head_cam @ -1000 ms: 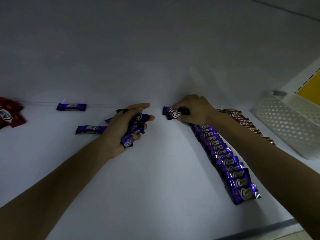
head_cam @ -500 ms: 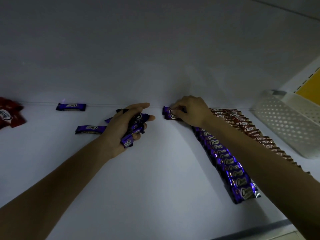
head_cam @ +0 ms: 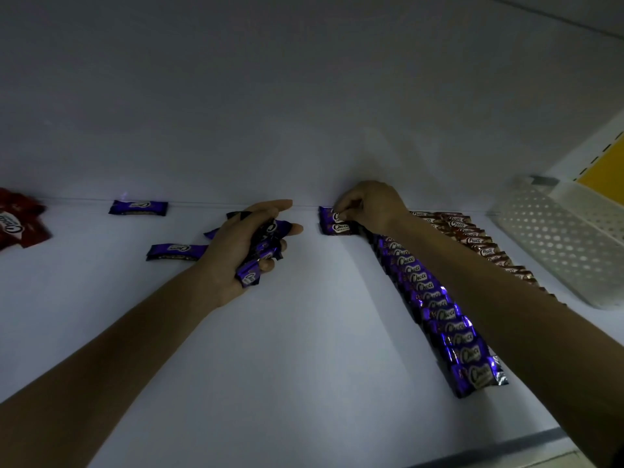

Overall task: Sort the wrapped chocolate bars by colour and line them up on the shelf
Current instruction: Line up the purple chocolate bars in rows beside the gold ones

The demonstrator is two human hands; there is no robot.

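The purple bar [head_cam: 329,216] I am setting down lies at the far end of the purple row [head_cam: 445,319], close against the back of the shelf [head_cam: 304,349]. My right grip [head_cam: 371,206] is pinched narrow on its wrapper. That row runs overlapped from the shelf's front to its back, and the brown row [head_cam: 472,236] just beside it looks finished, as far as my forearm lets me see. My left grip [head_cam: 243,244] is curled round a bunch of purple bars [head_cam: 270,238], all yet to be laid. Left of it a near loose bar [head_cam: 175,252] and a far loose bar [head_cam: 138,208] wait, and red wrappers [head_cam: 17,224] sit unsorted at the far left. I judge the job a little past halfway. A white basket [head_cam: 557,244] stands on the right.
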